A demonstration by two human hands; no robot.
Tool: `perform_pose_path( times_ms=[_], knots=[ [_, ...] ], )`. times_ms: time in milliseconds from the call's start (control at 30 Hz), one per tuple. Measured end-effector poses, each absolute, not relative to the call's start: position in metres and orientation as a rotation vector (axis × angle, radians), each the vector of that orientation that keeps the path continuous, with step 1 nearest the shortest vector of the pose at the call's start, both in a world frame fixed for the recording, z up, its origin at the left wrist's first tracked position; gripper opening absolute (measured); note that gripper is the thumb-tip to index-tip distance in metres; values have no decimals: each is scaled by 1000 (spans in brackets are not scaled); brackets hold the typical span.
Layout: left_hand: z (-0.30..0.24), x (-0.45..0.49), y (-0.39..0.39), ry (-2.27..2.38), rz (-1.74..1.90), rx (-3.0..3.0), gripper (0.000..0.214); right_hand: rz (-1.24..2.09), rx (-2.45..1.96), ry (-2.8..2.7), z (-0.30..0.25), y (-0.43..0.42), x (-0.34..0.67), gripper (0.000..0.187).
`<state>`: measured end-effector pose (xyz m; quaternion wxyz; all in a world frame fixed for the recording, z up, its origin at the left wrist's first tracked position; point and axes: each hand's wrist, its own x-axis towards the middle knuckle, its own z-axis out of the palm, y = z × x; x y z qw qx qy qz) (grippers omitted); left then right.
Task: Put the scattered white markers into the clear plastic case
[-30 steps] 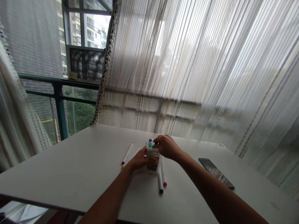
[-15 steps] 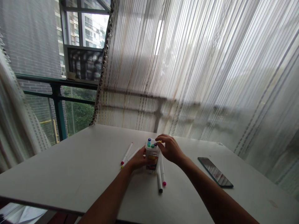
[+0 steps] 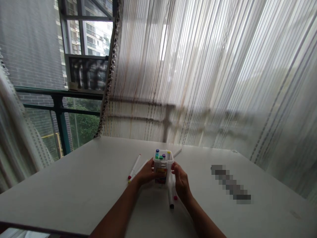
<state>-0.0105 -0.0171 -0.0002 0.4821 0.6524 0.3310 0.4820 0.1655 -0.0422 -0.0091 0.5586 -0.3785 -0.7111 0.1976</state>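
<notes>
Along the left side, a sheer striped curtain [image 3: 17, 125] hangs beside a window [image 3: 86, 36] and a dark green railing [image 3: 59, 112], with a brick wall and trees beyond. A sheer curtain [image 3: 198, 66] fills the far side of the white worktop [image 3: 74, 191]. Toward the middle of the worktop, left of centre along its far edge, two white markers [image 3: 135, 167] lie side by side, their coloured tips pointing toward the near-left. The left hand [image 3: 146, 173] is just beside them, its fingers [image 3: 151, 168] closed against the left side of a small white plastic box [image 3: 162, 168]. The box stands upright, packed with markers [image 3: 160, 154] showing blue, teal, green, purple and yellow caps. The right hand [image 3: 182, 183] grips the box's right side, its fingers [image 3: 175, 170] closed against the wall, so the box sits held between both hands. Whether it touches the worktop is hard to tell. Two more white markers [image 3: 170, 195] lie partly behind the right hand, a further white marker [image 3: 177, 152] lies beyond the box, and a pixelated patch [image 3: 230, 183] covers something toward the right edge.
</notes>
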Motion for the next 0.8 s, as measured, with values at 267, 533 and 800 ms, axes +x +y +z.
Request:
perform_pose_path(
  times_ms=[267, 533, 800],
  knots=[
    [-4, -12, -14, 828, 1130, 1606, 55, 367, -847, -1794, -3, -53, 170, 44],
    [-7, -13, -11, 842, 1126, 1609, 56, 427, -880, -1799, -2, -54, 172, 41],
    [-7, -11, -14, 838, 1133, 1611, 52, 447, -889, -1790, -1, -56, 172, 41]
  ],
)
